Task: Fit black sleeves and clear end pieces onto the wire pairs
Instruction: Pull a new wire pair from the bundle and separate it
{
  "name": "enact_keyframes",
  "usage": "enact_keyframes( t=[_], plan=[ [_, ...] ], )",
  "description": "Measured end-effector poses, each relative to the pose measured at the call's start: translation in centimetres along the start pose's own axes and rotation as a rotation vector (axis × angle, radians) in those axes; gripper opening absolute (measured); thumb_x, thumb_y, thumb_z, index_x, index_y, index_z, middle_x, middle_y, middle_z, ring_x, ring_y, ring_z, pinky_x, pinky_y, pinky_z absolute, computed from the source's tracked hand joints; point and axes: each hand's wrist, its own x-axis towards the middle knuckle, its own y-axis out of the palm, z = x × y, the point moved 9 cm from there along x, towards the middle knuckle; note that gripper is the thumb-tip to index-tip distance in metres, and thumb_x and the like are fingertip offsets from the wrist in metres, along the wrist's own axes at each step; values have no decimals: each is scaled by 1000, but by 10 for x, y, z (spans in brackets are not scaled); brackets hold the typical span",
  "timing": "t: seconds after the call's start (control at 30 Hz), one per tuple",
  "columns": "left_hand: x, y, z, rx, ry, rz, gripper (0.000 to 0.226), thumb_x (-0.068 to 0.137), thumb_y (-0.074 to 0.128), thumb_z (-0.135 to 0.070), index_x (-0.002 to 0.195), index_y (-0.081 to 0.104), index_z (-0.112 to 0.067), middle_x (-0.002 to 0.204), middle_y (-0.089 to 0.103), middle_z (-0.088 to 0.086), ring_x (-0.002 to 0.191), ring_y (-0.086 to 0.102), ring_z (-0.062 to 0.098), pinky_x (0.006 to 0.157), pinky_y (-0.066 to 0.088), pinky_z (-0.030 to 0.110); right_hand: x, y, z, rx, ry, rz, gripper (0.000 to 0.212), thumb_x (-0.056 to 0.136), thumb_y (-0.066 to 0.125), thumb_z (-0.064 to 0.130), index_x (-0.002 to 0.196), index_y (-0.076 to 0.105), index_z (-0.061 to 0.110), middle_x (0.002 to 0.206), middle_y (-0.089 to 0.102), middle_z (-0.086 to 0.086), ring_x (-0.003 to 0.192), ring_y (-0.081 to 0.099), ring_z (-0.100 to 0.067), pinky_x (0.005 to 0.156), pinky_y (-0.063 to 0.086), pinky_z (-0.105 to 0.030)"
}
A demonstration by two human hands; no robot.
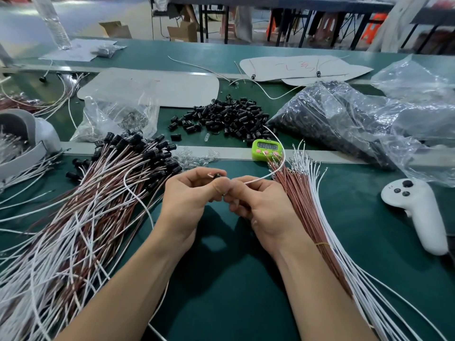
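White wire (258,178) in curled right hand (261,207)

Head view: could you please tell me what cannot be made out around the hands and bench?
Head view: the small black plastic sleeve is mostly covered by the left hand's fingers; whether a clear piece is fitted, unclear.
The thin white wire's end is hidden inside the right hand.
The green digital timer's digits are too blurred to read.
The grey-white rounded device is cut off by the left edge.
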Motion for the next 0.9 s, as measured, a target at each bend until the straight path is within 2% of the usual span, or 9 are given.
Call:
enact_keyframes(
  t=[0.17, 0.3, 0.37, 0.47, 0.57, 0.63, 0.73, 0.8, 0.9],
  plan=[
    [0, 2, 5, -20, -46, 3, 24, 61, 83, -28, 84, 83, -19, 80, 77, 6, 74, 68, 15, 77, 56, 24, 1, 2, 3, 55, 5, 1, 22, 91, 70, 1, 76, 80, 14, 73, 70, -10, 58, 54, -13, 60, 39, -25],
    [-1, 6, 8, -9, -91, 28, 21, 77, 74, -31, 90, 84, -19, 94, 79, 14, 88, 66, 25, 93, 52, 39, 2, -5, 8, 87, -17, -46, 34, 93, 64, -3, 70, 80, 16, 69, 70, -8, 57, 57, -14, 61, 40, -28],
    [1, 2, 5, 92, -49, -7, 10, 85, 76, -21, 86, 85, -25, 87, 80, 8, 79, 66, 17, 83, 52, 31, 2, -9, 7, 115, 8, -76, 37, 96, 60, -3, 69, 77, 15, 67, 69, -7, 56, 56, -15, 58, 41, -25],
    [3, -15, -1, 357, 61, -139, 19, 83, 82, -21, 73, 82, -37, 62, 73, -5, 55, 58, 4, 61, 46, 17, 2, -9, 5, 100, 32, -77, 27, 98, 58, -2, 79, 71, 12, 67, 67, -7, 56, 56, -15, 49, 42, -19],
    [3, -22, -4, 441, 86, -179, 7, 76, 84, -34, 72, 81, -38, 58, 70, -6, 53, 57, 6, 61, 48, 26, 2, -2, 6, 22, -5, -32, 18, 95, 62, -5, 85, 68, 10, 73, 69, -10, 58, 60, -16, 50, 46, -20],
    [2, -25, -7, 389, 86, -217, 9, 78, 83, -29, 71, 81, -35, 60, 71, -4, 54, 58, 8, 63, 51, 29, 3, -5, 11, 0, -57, -79, 19, 95, 62, -7, 85, 67, 8, 73, 70, -11, 58, 62, -16, 51, 48, -20],
    [5, -40, -12, 123, 74, -318, 29, 90, 74, -10, 66, 80, -26, 61, 70, -4, 55, 58, 8, 61, 51, 20, 3, -18, 22, 34, -120, -180, 17, 100, 58, -3, 88, 66, 8, 71, 72, -8, 58, 68, -16, 51, 52, -20],
    [7, -53, -15, -57, 66, -368, 39, 98, 63, -7, 65, 77, -21, 62, 68, -6, 56, 58, 6, 60, 50, 16, 3, -24, 26, 78, -138, -203, 17, 102, 54, -2, 92, 63, 9, 74, 74, -8, 61, 72, -17, 53, 55, -22],
    [7, -70, -14, -261, 42, -451, 33, 105, 52, -10, 77, 68, -17, 63, 68, -7, 57, 60, 6, 62, 52, 18, 2, -30, 34, 135, -193, -220, 22, 105, 48, -3, 93, 62, 8, 79, 74, -10, 66, 73, -19, 57, 58, -25]
  ],
)
